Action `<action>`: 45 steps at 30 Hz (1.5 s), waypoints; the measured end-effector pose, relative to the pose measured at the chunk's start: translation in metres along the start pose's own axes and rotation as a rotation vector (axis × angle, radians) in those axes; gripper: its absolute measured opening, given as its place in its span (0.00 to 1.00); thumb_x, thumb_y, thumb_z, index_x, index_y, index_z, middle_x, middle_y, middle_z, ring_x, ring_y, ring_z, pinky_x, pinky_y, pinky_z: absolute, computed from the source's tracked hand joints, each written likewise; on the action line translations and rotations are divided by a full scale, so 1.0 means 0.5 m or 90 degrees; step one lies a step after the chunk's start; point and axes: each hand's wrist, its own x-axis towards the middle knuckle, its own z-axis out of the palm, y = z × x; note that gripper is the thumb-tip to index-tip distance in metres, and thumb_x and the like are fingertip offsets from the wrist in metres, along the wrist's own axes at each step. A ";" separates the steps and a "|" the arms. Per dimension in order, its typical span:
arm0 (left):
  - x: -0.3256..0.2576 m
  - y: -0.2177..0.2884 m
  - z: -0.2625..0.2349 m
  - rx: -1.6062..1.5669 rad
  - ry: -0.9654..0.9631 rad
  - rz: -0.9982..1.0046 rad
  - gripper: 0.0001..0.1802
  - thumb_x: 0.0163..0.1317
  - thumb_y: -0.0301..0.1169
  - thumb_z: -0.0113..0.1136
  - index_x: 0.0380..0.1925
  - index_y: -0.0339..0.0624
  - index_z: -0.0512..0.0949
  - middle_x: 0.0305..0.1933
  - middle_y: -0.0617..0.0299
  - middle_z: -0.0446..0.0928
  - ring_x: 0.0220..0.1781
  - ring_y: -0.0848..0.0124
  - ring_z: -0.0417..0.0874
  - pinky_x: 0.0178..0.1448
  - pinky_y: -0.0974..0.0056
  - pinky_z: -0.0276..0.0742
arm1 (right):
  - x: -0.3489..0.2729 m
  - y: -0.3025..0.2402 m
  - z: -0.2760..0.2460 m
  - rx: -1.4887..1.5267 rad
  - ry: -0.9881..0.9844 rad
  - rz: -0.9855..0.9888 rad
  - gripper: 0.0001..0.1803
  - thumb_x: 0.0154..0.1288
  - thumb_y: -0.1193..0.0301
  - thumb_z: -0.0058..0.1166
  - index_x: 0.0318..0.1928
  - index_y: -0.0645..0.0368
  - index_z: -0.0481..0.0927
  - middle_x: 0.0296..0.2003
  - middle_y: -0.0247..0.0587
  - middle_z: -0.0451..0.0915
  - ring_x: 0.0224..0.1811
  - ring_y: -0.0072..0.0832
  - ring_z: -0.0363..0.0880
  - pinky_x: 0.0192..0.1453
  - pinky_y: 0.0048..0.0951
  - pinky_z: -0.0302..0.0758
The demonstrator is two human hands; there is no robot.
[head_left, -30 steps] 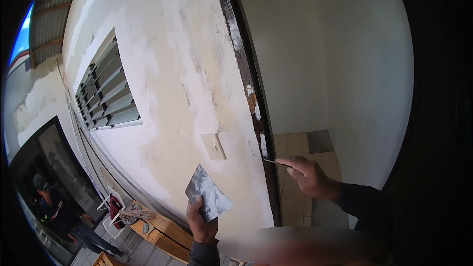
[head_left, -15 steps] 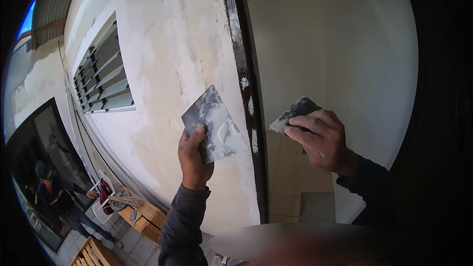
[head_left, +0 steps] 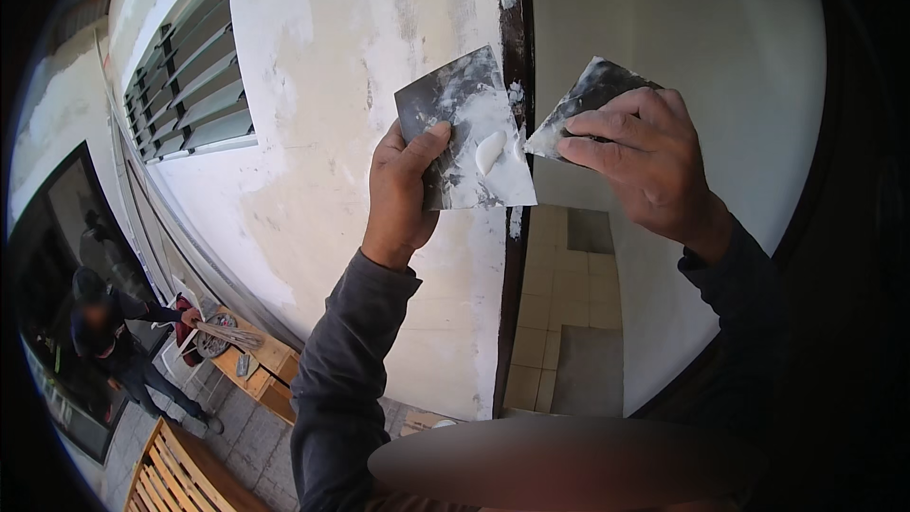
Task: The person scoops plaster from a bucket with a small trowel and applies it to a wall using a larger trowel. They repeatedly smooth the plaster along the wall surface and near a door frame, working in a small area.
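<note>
My left hand (head_left: 403, 180) grips a thin dark square plate (head_left: 450, 85), thumb on its face. White filler is smeared over the plate, with a thick white dab (head_left: 490, 152) near its right side. In my right hand (head_left: 654, 161) is a smaller dark putty scraper (head_left: 597, 95), pinched between thumb and fingers, its lower left corner coated in white. That corner comes up beside the plate's right edge; I cannot tell whether they touch. Behind them runs a dark door frame (head_left: 515, 303) with white patches, bordering a cream wall (head_left: 322, 256) with whitish blotches.
On the left wall is a louvred window (head_left: 194, 66). Lower left, a person (head_left: 114, 332) stands beside a wooden bench (head_left: 256, 360) holding a round tray and sticks. A slatted wooden piece (head_left: 180, 474) stands nearer. Through the doorway, a tiled floor (head_left: 540, 313) shows.
Both hands have risen in view, carrying the plate and the scraper. The scraper has come closer to the plate's right edge. My view has shifted, so the door frame appears farther right.
</note>
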 end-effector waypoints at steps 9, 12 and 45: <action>0.039 0.016 -0.054 -0.086 0.003 0.098 0.16 0.71 0.27 0.58 0.55 0.30 0.74 0.48 0.58 0.82 0.46 0.74 0.82 0.53 0.67 0.80 | 0.065 -0.011 0.000 0.019 -0.133 0.004 0.16 0.58 0.81 0.56 0.41 0.48 0.90 0.40 0.27 0.88 0.40 0.30 0.77 0.46 0.35 0.68; 0.144 0.008 -0.088 -0.069 0.071 0.221 0.16 0.70 0.27 0.58 0.55 0.30 0.74 0.48 0.60 0.81 0.46 0.75 0.80 0.54 0.68 0.76 | 0.093 0.024 -0.002 0.003 -0.080 0.145 0.17 0.59 0.82 0.54 0.44 0.52 0.90 0.39 0.32 0.88 0.39 0.34 0.78 0.44 0.36 0.72; 0.359 -0.108 -0.139 -0.016 0.173 0.526 0.13 0.76 0.34 0.54 0.47 0.32 0.77 0.43 0.65 0.77 0.44 0.77 0.73 0.50 0.69 0.70 | 0.572 0.583 0.097 -0.544 0.040 0.126 0.19 0.59 0.78 0.50 0.44 0.49 0.91 0.41 0.48 0.88 0.46 0.51 0.81 0.54 0.50 0.77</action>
